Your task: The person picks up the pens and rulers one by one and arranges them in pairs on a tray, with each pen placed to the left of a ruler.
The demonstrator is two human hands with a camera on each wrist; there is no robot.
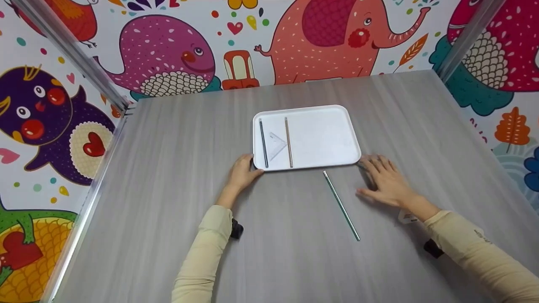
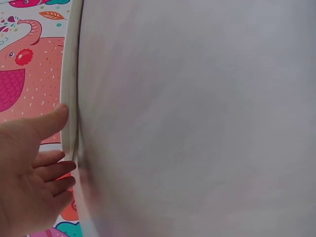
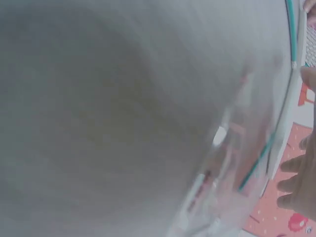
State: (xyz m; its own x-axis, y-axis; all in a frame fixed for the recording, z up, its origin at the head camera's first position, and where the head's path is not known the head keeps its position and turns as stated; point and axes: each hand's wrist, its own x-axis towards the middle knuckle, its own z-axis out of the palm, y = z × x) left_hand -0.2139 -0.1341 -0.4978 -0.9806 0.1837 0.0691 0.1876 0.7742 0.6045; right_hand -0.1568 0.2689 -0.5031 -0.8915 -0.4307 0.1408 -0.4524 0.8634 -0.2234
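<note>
A white tray (image 1: 324, 139) lies on the table. My left hand (image 1: 241, 173) holds its near left corner, thumb at the front rim and fingers along the left side. Inside the tray are a dark pencil (image 1: 263, 145), a clear set square (image 1: 276, 147) and a brown pencil (image 1: 289, 143). My right hand (image 1: 385, 181) is spread palm down, fingertips right by the tray's near right corner. Under that hand lies a clear plastic pouch (image 3: 217, 187), mostly hidden in the head view, with a teal stick (image 3: 256, 163) overlapping it. Between the hands, a green pencil (image 1: 342, 206) lies outside the tray.
The grey wood-grain table (image 1: 168, 189) runs back to a wall printed with cartoon animals. A metal rail (image 1: 84, 235) follows the table's left edge, and upright posts stand at both back corners.
</note>
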